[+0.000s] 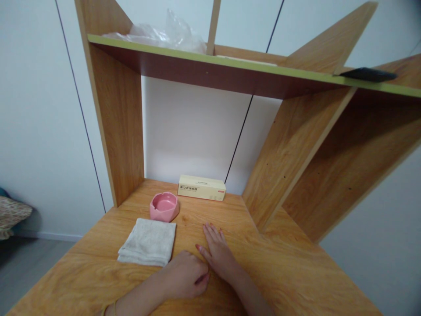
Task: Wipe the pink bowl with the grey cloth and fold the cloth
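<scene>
My left hand (187,274) is curled into a loose fist on the wooden desk, and I see nothing in it. Beside it, my right hand (219,252) lies flat on the wood with its fingers stretched forward. A folded pale grey cloth (148,241) lies just beyond and to the left of the fist. Behind the cloth stands a pink faceted ashtray (164,207) with a notched rim. Farther back, a long cream cling film box (201,188) rests near the wall. Neither hand touches the ashtray or the box.
An overhead shelf (210,72) spans the desk, with a clear plastic bag (167,35) on its left and a dark flat object (368,74) on its right. Upright wooden panels (116,127) flank the desk space. Patterned fabric (15,215) shows at far left.
</scene>
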`<state>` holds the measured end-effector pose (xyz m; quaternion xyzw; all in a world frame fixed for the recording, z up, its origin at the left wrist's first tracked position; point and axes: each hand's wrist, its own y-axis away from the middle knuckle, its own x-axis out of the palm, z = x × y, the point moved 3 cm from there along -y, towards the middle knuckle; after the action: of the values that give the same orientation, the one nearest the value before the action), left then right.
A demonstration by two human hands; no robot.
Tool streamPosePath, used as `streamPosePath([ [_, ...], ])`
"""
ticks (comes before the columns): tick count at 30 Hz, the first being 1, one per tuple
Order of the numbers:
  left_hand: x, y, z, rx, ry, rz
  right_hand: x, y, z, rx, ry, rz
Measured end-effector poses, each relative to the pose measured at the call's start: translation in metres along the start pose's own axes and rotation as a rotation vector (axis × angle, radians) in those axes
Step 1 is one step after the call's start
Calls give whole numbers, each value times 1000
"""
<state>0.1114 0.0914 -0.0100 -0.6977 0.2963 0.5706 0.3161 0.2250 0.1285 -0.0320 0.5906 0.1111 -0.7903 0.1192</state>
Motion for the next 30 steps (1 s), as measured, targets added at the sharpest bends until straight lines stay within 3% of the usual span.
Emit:
streamPosePath([
  [30,1,0,-2,-24,-1,13,-1,-1,0,7,3,14],
])
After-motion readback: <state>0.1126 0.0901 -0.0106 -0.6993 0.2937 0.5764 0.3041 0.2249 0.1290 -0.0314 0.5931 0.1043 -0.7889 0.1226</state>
